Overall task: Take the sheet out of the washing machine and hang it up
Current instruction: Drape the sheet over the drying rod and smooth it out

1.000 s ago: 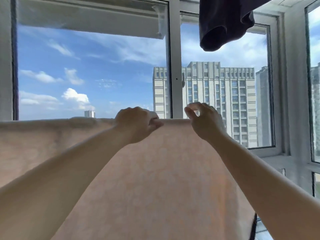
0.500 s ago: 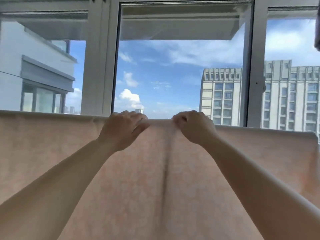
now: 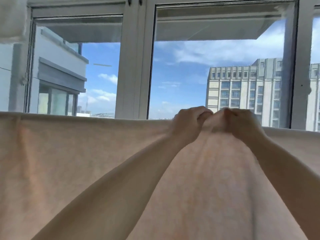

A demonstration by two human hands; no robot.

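A pale peach sheet hangs across the whole lower view, its top fold running level from left to right; whatever carries it is hidden under the cloth. My left hand and my right hand are raised to that top fold right of centre, almost touching each other. Both have curled fingers that pinch the sheet's upper edge, and the fabric between them is bunched into a small raised ridge with creases running down from it. Both forearms reach up from the bottom of the view.
Behind the sheet stand white window frames with glass panes. Outside are a blue sky and a tall grey building. Something white and fluffy hangs at the top left corner.
My hands have drawn closer together along the top edge, gathering the fabric into a ridge between them. The view has swung left; the dark garment seen at the top earlier is out of sight.
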